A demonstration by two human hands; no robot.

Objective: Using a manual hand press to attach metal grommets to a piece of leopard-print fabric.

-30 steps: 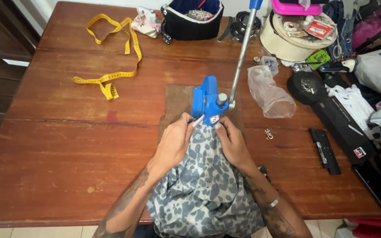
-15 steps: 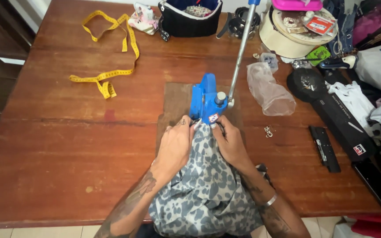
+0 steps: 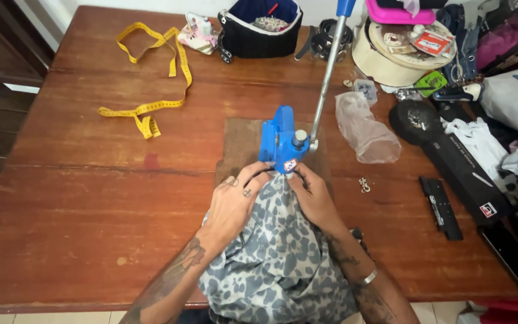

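Patterned fabric (image 3: 277, 264), grey w/ dark leopard-like blotches, lies bunched at the near edge of the wooden worktop (image 3: 79, 204), its lower part cut off by the frame bottom; its top edge is pushed up under the blue hand press (image 3: 280, 141), so the spot beneath the press head is hidden. Left hand (image 3: 238, 201) grips the cloth's upper left, fingers curled & closed on it; right hand (image 3: 310, 195) pinches the upper right, fingertips tucked at the press base, partly out of sight. Both hands sit just beside each other, touching the cloth. Press is painted metal, boxy, on a brown mat (image 3: 235, 150), w/ a long steel lever (image 3: 328, 72) whose blue grip runs off the top edge. Near right: crumpled clear plastic bag (image 3: 364, 129), small metal bits (image 3: 364, 184) too small to make out. Yellow tape measure (image 3: 151, 78) loops well apart at far left. Clutter at far right is cropped & hard to read
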